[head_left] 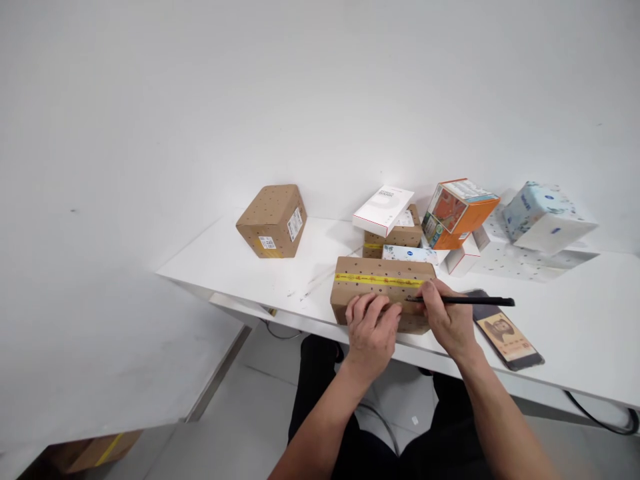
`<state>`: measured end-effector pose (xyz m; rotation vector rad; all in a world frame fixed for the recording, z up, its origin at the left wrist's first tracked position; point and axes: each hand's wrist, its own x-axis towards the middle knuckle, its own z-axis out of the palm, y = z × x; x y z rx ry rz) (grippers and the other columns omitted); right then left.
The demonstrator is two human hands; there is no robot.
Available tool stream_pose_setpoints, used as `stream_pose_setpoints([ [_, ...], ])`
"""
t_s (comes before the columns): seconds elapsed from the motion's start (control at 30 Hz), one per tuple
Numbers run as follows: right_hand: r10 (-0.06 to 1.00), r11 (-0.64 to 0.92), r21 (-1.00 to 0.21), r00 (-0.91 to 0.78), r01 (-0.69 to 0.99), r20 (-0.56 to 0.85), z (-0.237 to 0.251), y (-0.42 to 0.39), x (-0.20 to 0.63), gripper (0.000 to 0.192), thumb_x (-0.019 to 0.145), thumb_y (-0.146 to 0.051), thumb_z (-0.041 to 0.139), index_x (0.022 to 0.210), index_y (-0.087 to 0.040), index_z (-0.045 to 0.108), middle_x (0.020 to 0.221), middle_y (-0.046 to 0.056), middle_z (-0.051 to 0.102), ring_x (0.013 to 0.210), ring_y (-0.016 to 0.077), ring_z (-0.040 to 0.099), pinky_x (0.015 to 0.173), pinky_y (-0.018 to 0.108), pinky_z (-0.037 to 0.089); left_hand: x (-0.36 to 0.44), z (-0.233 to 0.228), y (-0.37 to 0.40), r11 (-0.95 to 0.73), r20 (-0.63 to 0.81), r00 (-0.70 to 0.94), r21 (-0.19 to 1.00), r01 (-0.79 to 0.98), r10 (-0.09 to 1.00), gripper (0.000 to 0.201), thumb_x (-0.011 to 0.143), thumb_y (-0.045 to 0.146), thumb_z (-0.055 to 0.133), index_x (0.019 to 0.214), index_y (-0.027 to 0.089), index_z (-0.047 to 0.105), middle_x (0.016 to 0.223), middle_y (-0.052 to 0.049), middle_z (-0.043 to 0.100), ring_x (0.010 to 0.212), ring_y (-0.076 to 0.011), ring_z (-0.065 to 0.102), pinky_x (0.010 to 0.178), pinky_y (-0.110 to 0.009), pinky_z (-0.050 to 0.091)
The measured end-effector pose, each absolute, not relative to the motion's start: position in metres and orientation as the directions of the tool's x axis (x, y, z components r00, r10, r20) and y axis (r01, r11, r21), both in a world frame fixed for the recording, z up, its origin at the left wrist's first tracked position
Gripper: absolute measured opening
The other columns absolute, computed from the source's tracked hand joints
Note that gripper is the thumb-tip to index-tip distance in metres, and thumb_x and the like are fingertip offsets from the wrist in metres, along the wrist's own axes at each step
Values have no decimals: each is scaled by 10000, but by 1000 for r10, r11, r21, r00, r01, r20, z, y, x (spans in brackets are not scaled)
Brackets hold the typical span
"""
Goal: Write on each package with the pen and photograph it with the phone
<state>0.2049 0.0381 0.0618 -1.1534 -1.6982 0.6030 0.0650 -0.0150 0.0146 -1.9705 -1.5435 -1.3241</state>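
Note:
A brown cardboard box point(360, 272) with small dark marks and yellow printed tape along its top lies at the table's front edge. My left hand point(373, 333) is bent over its near side, fingertips pressed on the cardboard and thumb not clearly seen. Pinched in my right hand point(447, 320) is a slim black pen point(480, 301), its thin tip pointing left at the box top just below the tape. Whether the tip touches the cardboard I cannot tell.
On the white table point(585, 320) lies a phone point(507, 337), right of my hand. Behind stand a flat white box point(384, 208), an orange box point(473, 213) and a tissue pack point(545, 217). Another cardboard box point(273, 217) sits at left, against the wall.

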Motion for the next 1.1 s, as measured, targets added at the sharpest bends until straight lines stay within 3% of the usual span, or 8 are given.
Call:
stream_pose_setpoints([
  [0.3, 850, 504, -684, -160, 527, 502, 67, 37, 200, 389, 929, -368, 411, 595, -191, 503, 491, -27, 485, 461, 98, 435, 460, 232, 335, 65, 16, -15, -365, 791, -16, 299, 882, 612, 127, 864, 197, 591, 959, 221, 671, 1028, -39, 671, 1059, -213, 538, 997, -403, 363],
  [0.63, 872, 474, -736, -146, 483, 466, 66, 37, 202, 366, 914, -377, 435, 619, -189, 543, 497, -24, 499, 466, 110, 451, 472, 249, 344, 66, 16, -15, -365, 790, -12, 297, 882, 613, 132, 869, 200, 585, 973, 217, 665, 1036, -40, 669, 1062, -216, 528, 997, -406, 358],
  [0.8, 916, 337, -914, 146, 226, 374, 60, 36, 208, 342, 898, -403, 455, 647, -194, 558, 497, -27, 511, 444, 114, 466, 444, 246, 358, 65, 16, -15, -367, 784, -5, 297, 882, 621, 135, 880, 209, 570, 971, 225, 668, 1025, -43, 670, 1050, -211, 537, 996, -402, 359],
  [0.93, 812, 317, -945, 494, 77, 313, 51, 34, 229, 350, 906, -474, 430, 722, -202, 548, 479, -60, 430, 396, 102, 393, 390, 228, 300, 65, 16, -15, -361, 791, -7, 288, 887, 612, 135, 870, 199, 578, 965, 225, 670, 1009, -43, 671, 1041, -211, 544, 999, -403, 363],
  [1.03, 787, 227, -917, 493, 329, 371, 29, 37, 254, 298, 884, -456, 486, 827, -189, 605, 625, -8, 551, 513, 138, 497, 459, 257, 394, 65, 15, -16, -352, 790, -6, 280, 893, 613, 134, 868, 208, 581, 962, 231, 674, 1007, -43, 670, 1041, -209, 548, 1001, -403, 365],
  [1.1, 857, 205, -757, 260, 621, 445, 10, 42, 269, 253, 872, -372, 507, 925, -172, 651, 842, 71, 651, 711, 193, 592, 628, 316, 483, 65, 16, -16, -349, 789, -8, 282, 894, 615, 132, 871, 216, 580, 962, 233, 674, 1008, -43, 671, 1043, -209, 549, 1001, -402, 365],
])
